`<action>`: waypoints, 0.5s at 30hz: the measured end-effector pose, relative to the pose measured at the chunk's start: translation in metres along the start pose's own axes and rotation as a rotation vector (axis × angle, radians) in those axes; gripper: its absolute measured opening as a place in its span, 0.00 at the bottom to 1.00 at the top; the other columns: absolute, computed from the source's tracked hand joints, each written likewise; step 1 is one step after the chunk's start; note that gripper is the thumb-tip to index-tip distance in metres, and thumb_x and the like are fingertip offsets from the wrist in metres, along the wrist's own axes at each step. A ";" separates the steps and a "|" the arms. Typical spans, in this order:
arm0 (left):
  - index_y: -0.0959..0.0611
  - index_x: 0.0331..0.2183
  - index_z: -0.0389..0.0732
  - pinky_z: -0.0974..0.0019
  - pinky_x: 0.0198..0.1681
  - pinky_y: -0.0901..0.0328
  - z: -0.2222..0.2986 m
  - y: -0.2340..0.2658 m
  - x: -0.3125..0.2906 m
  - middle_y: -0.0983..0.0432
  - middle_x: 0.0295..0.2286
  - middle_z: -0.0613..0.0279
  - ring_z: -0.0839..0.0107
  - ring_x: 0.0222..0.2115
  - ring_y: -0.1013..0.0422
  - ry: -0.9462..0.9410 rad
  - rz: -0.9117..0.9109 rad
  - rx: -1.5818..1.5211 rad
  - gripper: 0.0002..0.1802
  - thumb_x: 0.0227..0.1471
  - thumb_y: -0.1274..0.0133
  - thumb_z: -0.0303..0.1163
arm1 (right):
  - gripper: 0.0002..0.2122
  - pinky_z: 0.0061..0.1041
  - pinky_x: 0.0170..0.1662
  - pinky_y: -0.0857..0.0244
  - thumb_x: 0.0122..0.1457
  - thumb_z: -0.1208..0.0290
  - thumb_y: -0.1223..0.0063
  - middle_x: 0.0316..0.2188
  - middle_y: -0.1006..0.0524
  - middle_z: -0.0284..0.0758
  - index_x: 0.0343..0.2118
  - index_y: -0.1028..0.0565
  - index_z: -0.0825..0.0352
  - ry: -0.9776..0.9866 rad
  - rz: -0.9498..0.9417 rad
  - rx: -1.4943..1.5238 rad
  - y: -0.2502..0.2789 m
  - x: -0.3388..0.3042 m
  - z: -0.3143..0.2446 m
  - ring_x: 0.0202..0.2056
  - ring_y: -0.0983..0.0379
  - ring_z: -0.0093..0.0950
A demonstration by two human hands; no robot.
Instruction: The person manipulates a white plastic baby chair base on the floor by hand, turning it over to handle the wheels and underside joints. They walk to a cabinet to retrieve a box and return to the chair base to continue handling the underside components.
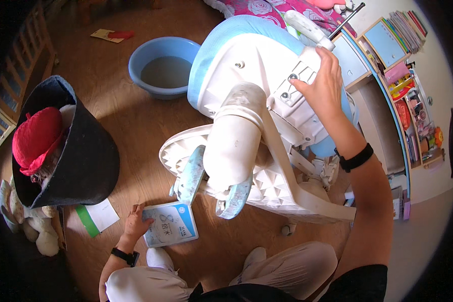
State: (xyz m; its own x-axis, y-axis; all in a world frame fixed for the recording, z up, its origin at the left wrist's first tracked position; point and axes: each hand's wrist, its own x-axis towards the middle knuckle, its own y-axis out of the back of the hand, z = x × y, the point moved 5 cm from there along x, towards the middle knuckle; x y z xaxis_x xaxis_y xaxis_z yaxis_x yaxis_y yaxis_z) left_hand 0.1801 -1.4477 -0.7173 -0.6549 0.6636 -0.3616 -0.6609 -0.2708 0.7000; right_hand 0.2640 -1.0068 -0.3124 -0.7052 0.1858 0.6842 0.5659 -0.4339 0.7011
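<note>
A white plastic swivel chair [236, 146] with a light-blue cushioned seat [206, 55] is tipped over in front of me, its underside facing me. My right hand [319, 83] grips the white bracket under the seat, thumb on the plate beside the bolts and fingers over its far edge. Beyond those fingers project a white handle [307, 27] and a dark rod [348, 19]. Low on the left, my left hand [136, 221] holds the left edge of a flat blue-and-white packet [171, 224], thumb on top. The packet lies near the floor; the fingers' undersides are hidden.
A blue basin [161, 48] with murky water stands behind the chair. To the left are a black bin [80, 151] holding red cloth, a green-and-white card [98, 216] and stuffed toys [40, 226]. Shelves [412, 105] full of small items line the right side.
</note>
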 end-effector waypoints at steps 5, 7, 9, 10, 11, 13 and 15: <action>0.30 0.48 0.37 0.60 0.48 0.37 0.000 0.000 -0.002 0.34 0.45 0.49 0.52 0.45 0.34 0.002 0.014 -0.010 0.34 0.36 0.37 0.31 | 0.22 0.45 0.53 0.49 0.38 0.69 0.34 0.42 0.34 0.35 0.38 0.31 0.61 0.317 0.064 -0.202 0.013 -0.006 -0.026 0.46 0.38 0.36; 0.30 0.48 0.37 0.60 0.48 0.37 -0.003 -0.001 -0.002 0.34 0.45 0.49 0.52 0.45 0.34 -0.011 0.019 -0.019 0.34 0.36 0.37 0.31 | 0.12 0.41 0.50 0.47 0.39 0.71 0.36 0.30 0.32 0.29 0.27 0.28 0.60 0.427 -0.007 -0.204 0.009 -0.009 -0.029 0.40 0.35 0.28; 0.31 0.49 0.38 0.60 0.48 0.37 -0.006 -0.003 -0.002 0.34 0.45 0.49 0.51 0.45 0.34 -0.007 0.017 -0.043 0.35 0.35 0.37 0.31 | 0.09 0.40 0.49 0.47 0.40 0.72 0.38 0.27 0.33 0.27 0.25 0.28 0.59 0.502 0.000 -0.234 0.008 -0.011 -0.030 0.36 0.35 0.26; 0.31 0.49 0.38 0.60 0.48 0.37 -0.006 -0.003 -0.002 0.34 0.45 0.49 0.51 0.45 0.34 -0.006 0.018 -0.049 0.35 0.35 0.37 0.31 | 0.07 0.38 0.49 0.46 0.42 0.73 0.41 0.23 0.33 0.26 0.24 0.27 0.59 0.569 0.008 -0.267 0.007 -0.013 -0.033 0.33 0.34 0.24; 0.31 0.49 0.38 0.59 0.48 0.37 -0.006 -0.003 -0.001 0.34 0.45 0.49 0.51 0.45 0.34 0.000 0.012 -0.049 0.35 0.35 0.37 0.31 | 0.07 0.38 0.49 0.46 0.42 0.73 0.41 0.23 0.33 0.26 0.24 0.27 0.59 0.574 0.007 -0.267 0.007 -0.013 -0.034 0.33 0.34 0.24; 0.31 0.49 0.38 0.59 0.48 0.37 -0.007 -0.004 -0.001 0.34 0.45 0.49 0.51 0.45 0.34 0.009 0.006 -0.052 0.36 0.35 0.37 0.32 | 0.02 0.41 0.51 0.48 0.43 0.76 0.50 0.22 0.34 0.29 0.22 0.29 0.61 0.621 0.019 -0.261 0.006 -0.014 -0.038 0.32 0.34 0.26; 0.31 0.48 0.38 0.59 0.48 0.37 -0.010 -0.005 0.000 0.34 0.45 0.49 0.51 0.45 0.34 -0.006 0.011 -0.070 0.35 0.35 0.38 0.32 | 0.02 0.42 0.51 0.48 0.43 0.76 0.50 0.22 0.35 0.29 0.21 0.29 0.61 0.620 0.007 -0.262 0.005 -0.014 -0.038 0.32 0.34 0.26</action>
State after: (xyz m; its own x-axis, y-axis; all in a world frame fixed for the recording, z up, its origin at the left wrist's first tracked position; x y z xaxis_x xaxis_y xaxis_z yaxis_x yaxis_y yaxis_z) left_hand 0.1802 -1.4529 -0.7270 -0.6599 0.6647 -0.3504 -0.6780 -0.3256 0.6591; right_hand 0.2598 -1.0452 -0.3263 -0.8612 -0.3244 0.3913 0.5037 -0.6477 0.5716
